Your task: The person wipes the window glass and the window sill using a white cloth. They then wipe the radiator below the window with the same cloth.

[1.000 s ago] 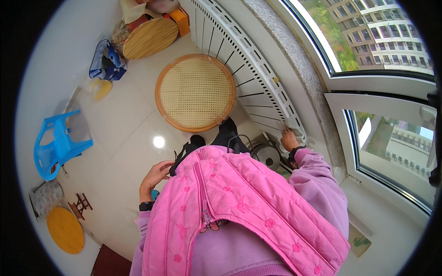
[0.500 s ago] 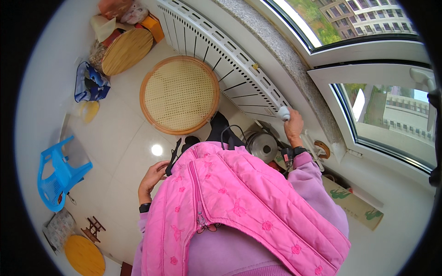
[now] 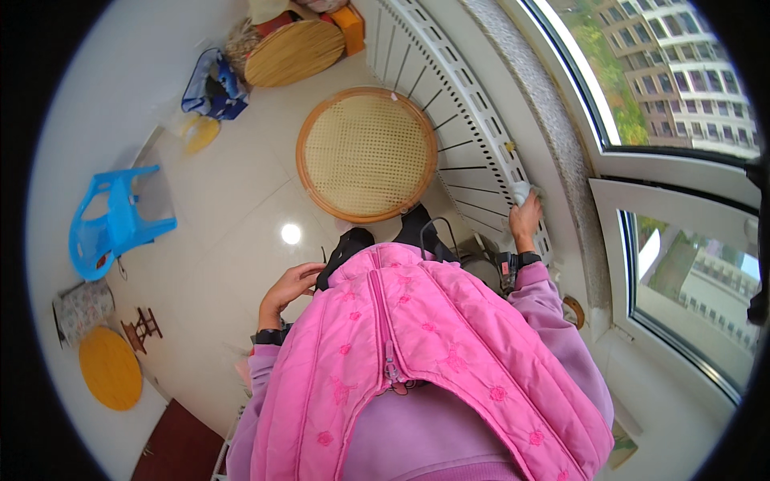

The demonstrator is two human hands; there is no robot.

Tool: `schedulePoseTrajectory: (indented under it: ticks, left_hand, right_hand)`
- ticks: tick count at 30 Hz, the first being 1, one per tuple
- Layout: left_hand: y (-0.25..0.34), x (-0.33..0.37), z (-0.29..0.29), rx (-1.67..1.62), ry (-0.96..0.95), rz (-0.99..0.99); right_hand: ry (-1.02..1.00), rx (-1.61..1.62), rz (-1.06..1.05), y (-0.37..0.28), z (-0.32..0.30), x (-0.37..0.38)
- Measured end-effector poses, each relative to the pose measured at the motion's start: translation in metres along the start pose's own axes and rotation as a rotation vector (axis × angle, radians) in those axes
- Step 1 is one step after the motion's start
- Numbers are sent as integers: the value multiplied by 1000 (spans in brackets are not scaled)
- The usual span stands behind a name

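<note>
My right hand (image 3: pixel 525 220) is closed around a small white wad (image 3: pixel 521 192), probably a cloth. It rests on the slotted top of the white radiator (image 3: pixel 481 104), near the end closest to me. A small yellow thing (image 3: pixel 510 147) lies on the radiator top just beyond the wad. On the left, my left hand (image 3: pixel 287 290) hangs beside my black trousers with its fingers loosely extended and nothing visible in them. The hem of my pink quilted vest (image 3: pixel 417 313) is next to its fingertips.
A round cane-topped stool or table (image 3: pixel 366 152) stands ahead, close to the radiator. Farther back are a round wooden board (image 3: pixel 295 52) and a blue bag (image 3: pixel 215 84). A blue plastic chair (image 3: pixel 116 216) is at the left. The granite sill (image 3: pixel 553 104) runs beneath the windows at right.
My right hand and the white wad have moved forward along the radiator top, closer to the yellow thing. The view has shifted, while my left hand stays by my side.
</note>
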State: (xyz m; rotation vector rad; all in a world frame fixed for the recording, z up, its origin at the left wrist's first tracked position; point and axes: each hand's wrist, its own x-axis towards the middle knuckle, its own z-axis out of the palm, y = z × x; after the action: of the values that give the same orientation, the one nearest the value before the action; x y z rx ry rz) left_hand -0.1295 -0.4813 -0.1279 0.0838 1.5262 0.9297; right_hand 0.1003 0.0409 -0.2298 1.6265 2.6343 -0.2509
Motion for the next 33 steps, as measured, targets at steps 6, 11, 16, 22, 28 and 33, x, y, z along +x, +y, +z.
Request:
schedulePoseTrajectory:
  ticks: [6,11,16,22,28,33]
  left_hand:
    - [0,-15,14,-75,53,-65]
    - [-9,-22,24,-128,76,-68]
    - [-24,-21,30,-195,61,-42]
    - [-43,-24,41,-199,97,4]
    - [-64,-39,46,-269,138,0]
    - [-80,-48,37,-292,157,-54]
  right_hand:
    - [38,-61,-207,-81,-4,53]
    - [-67,-34,-151,-113,-10,77]
    - [-91,-4,-260,-98,-19,73]
    - [-48,-146,-225,-96,-1,63]
    - [-39,-251,-190,-95,16,76]
    - [-6,-291,-218,-89,22,79]
